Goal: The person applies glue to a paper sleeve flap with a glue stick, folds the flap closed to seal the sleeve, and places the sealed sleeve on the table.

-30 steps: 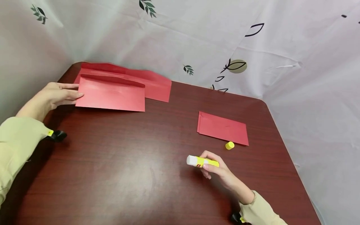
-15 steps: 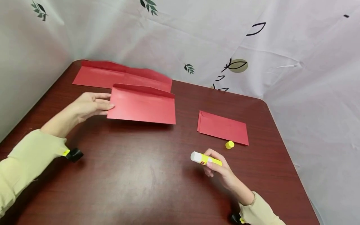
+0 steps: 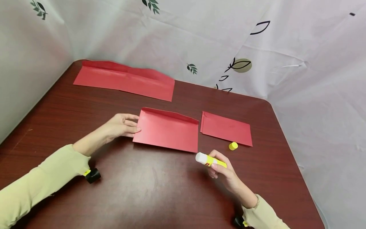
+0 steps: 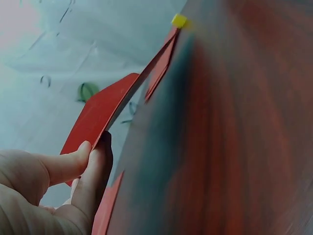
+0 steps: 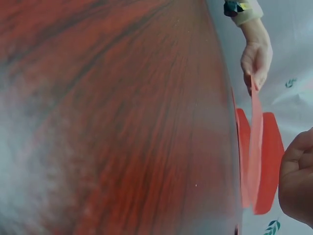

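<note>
My left hand point(image 3: 121, 127) pinches the left end of a red envelope point(image 3: 168, 132) between thumb and fingers. In the left wrist view the envelope point(image 4: 105, 110) is held off the table with its flap raised. Its right end comes close to the glue stick point(image 3: 211, 159), which my right hand point(image 3: 224, 171) grips. That stick is yellow with a white, uncapped end pointing left. In the right wrist view only part of the right hand point(image 5: 298, 181) shows at the edge, and the glue stick is out of sight there.
More red envelopes point(image 3: 123, 81) with raised flaps lie along the back left of the brown table point(image 3: 128, 197). Closed red envelopes point(image 3: 227, 128) lie stacked at the right, the yellow cap point(image 3: 233, 146) beside them. A patterned white curtain point(image 3: 171, 38) hangs behind.
My left hand has carried the envelope from the back left toward the middle and nearer to me. The right hand with the glue stick has shifted slightly to the right.
</note>
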`<move>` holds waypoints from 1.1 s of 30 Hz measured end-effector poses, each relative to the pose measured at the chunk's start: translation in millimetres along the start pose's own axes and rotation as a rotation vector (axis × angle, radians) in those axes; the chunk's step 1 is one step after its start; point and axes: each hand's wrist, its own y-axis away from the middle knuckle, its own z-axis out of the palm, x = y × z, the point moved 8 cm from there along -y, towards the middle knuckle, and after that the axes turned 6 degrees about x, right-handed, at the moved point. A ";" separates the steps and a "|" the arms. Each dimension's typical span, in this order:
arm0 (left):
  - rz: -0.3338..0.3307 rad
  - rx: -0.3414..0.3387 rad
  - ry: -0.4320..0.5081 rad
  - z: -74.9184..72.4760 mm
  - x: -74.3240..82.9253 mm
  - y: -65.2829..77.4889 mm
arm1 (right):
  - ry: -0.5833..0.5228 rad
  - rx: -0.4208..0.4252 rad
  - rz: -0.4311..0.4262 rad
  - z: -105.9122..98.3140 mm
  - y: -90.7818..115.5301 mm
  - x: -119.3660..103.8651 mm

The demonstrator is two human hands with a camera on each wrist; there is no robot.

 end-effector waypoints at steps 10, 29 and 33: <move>-0.037 -0.105 0.100 42.3 -15.9 7.8 | -0.009 -0.015 -0.017 1.9 0.7 -0.6; 0.159 0.053 -0.330 51.8 -14.1 25.2 | 0.000 -0.012 -0.022 2.4 0.9 -0.8; 0.369 0.150 -0.654 52.2 2.2 31.0 | -0.004 -0.011 -0.023 2.5 0.9 -0.4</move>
